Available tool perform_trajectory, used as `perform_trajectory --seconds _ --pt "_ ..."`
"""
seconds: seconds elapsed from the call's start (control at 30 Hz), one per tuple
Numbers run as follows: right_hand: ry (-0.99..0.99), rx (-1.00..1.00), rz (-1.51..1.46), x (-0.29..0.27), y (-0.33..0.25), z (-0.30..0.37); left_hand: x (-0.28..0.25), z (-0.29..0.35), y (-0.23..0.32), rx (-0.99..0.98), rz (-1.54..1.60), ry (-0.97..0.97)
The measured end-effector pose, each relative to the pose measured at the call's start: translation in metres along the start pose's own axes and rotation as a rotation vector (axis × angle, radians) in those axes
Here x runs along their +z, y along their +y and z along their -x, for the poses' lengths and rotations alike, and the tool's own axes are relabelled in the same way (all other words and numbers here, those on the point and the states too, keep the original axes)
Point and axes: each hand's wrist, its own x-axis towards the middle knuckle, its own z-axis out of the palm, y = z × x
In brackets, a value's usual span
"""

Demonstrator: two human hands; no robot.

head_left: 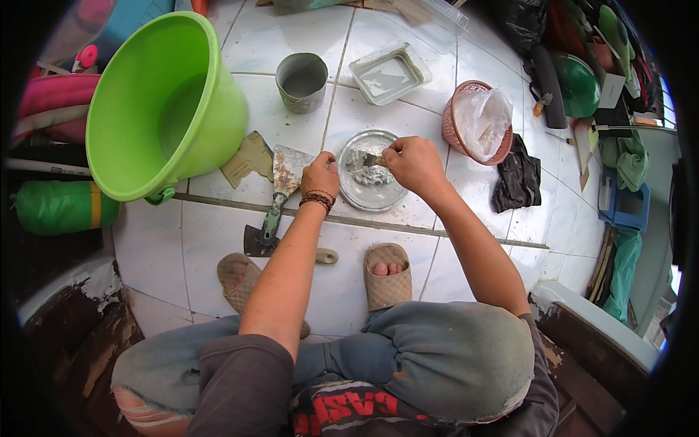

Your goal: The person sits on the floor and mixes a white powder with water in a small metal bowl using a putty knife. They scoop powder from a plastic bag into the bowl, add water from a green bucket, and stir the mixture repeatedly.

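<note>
On the tiled floor in front of me sits a round metal dish with grey, paste-like stuff in it. My right hand is closed round a small putty knife, its blade over the dish. At the dish's left rim, my left hand has its fingers curled and pressed to the edge. Beside that hand lies a wide scraper with a green patterned handle, its blade partly behind the hand. Left of it is a worn beige spreader. A dark-bladed tool with a tan handle lies below, partly hidden by my forearm.
A big green bucket stands at left. Farther off are a grey-coated cup and a rectangular plastic tub. To the right are a pink basket holding a clear bag and a black plastic bag. A floor ledge crosses before my feet.
</note>
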Motion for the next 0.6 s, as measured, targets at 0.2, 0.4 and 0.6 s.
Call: perform_trajectory --seconds 0.2,0.4,0.6 --pt "0.027 0.103 -0.103 -0.028 0.019 0.008 0.001 -0.004 0.0 0.016 -0.009 0.023" --pt "0.1 -0.208 0.206 -0.045 0.0 0.023 0.0 -0.006 0.003 -0.001 0.006 0.008" --pt "0.236 -0.536 0.432 0.014 0.016 0.023 -0.001 -0.006 0.005 -0.016 -0.004 0.001"
